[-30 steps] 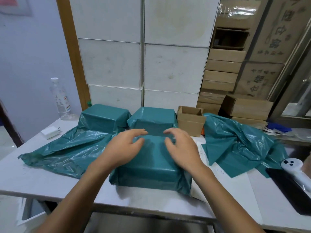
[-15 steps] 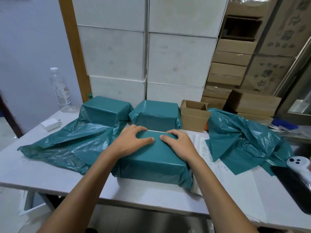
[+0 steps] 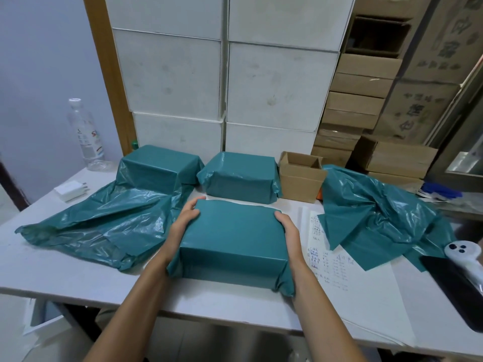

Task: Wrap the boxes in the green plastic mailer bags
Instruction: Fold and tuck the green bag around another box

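A box wrapped in a green mailer bag [image 3: 232, 241] lies at the table's front middle. My left hand [image 3: 184, 222] grips its left side and my right hand [image 3: 287, 229] grips its right side. Behind it stands a second wrapped box [image 3: 240, 176]. At the back left a third box [image 3: 159, 165] sits inside a bag whose loose end spreads over the table. A small open cardboard box [image 3: 300, 176] stands beside the wrapped one. A heap of loose green bags [image 3: 376, 212] lies at the right.
The white table [image 3: 65, 273] also carries a water bottle [image 3: 86, 134], a white charger [image 3: 70, 190], a handwritten paper sheet [image 3: 334, 267], a white handheld device [image 3: 467, 259] and a black slab [image 3: 454, 291]. White cartons and brown boxes are stacked behind.
My hands moved from the top of the front wrapped box outward to its left and right sides. The box's top now lies smooth and uncovered.
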Tool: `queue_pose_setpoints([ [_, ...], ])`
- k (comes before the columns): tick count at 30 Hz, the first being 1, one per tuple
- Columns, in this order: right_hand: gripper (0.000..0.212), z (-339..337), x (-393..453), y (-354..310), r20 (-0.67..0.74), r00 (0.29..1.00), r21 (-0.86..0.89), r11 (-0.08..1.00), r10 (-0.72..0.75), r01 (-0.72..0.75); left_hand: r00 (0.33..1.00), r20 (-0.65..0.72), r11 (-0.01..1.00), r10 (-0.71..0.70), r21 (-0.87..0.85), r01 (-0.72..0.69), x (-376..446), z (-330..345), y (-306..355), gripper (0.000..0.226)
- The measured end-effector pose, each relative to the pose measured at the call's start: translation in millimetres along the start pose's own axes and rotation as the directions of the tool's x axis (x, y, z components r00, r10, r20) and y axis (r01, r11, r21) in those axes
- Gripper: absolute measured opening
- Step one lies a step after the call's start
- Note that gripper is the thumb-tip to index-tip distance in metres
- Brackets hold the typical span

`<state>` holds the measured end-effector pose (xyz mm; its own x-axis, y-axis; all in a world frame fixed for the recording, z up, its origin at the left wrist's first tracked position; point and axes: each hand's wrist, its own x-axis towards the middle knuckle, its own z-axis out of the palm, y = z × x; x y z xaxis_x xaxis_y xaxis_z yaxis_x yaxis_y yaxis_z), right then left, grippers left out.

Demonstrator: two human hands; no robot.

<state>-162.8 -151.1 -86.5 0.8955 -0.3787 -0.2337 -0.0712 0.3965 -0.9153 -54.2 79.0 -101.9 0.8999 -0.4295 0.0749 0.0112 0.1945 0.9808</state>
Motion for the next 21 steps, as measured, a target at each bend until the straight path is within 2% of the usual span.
queue_pose_setpoints([
  [1, 0.028, -1, 0, 0, 0.004, 1.000, 0.015, 1.000, -0.004, 0.004, 1.000, -0.004, 0.999, -0.007, -0.040, 0.006, -2, 3, -2, 0.032],
  [3, 0.028, 0, 2, -1, 0.008, 1.000, 0.021, 1.000, 0.000, 0.000, 1.000, 0.010, 0.995, -0.017, -0.098, 0.018, -2, 6, -5, 0.029],
  [12, 0.032, 4, 3, 3, 0.027, 0.999, 0.090, 0.996, -0.030, 0.027, 0.999, 0.024, 0.979, -0.039, -0.198, 0.043, -1, 2, -11, 0.050],
  [18, 0.033, 5, 2, 3, 0.035, 0.999, 0.089, 0.996, -0.027, 0.024, 0.996, -0.032, 0.971, -0.086, -0.227, 0.077, 5, -2, -13, 0.056],
  [21, 0.032, 3, 3, 3, 0.024, 0.999, 0.080, 0.997, -0.022, 0.020, 0.993, -0.052, 0.972, -0.104, -0.217, 0.090, 7, -6, -13, 0.071],
])
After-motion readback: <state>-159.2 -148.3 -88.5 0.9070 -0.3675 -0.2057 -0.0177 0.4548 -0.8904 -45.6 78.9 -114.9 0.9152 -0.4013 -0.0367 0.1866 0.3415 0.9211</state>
